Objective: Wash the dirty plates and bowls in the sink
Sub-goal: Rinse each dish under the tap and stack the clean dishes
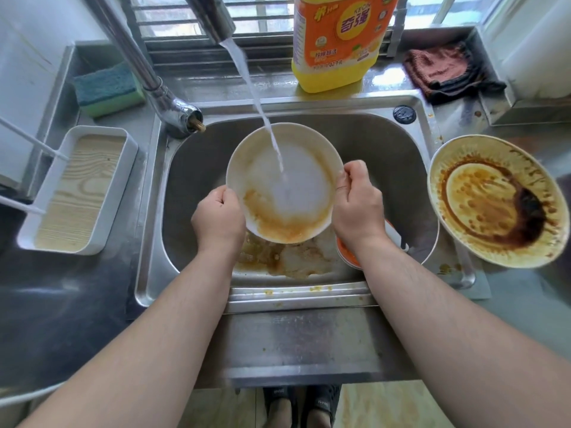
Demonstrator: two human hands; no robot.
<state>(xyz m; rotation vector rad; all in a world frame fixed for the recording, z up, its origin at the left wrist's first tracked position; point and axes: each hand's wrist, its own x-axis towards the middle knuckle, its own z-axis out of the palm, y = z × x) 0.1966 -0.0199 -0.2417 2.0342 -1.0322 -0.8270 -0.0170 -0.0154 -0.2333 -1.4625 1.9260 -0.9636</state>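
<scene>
White plate [287, 183], gripped by both hands, sits under running water [262, 115].

Readable print: only on the detergent bottle and my slippers.

I read the most on the yellow detergent bottle [340, 41] standing on the ledge behind the sink: its orange label carries "KEON" in small Latin letters above two big Chinese characters, 奇强, in a yellow oval. Lower down I make out a line of smaller Chinese characters that I cannot read with certainty, and a figure that looks like "1.02" followed by characters. On my slippers [301, 403] at the bottom edge I see small pale lettering, too blurred to read.
</scene>
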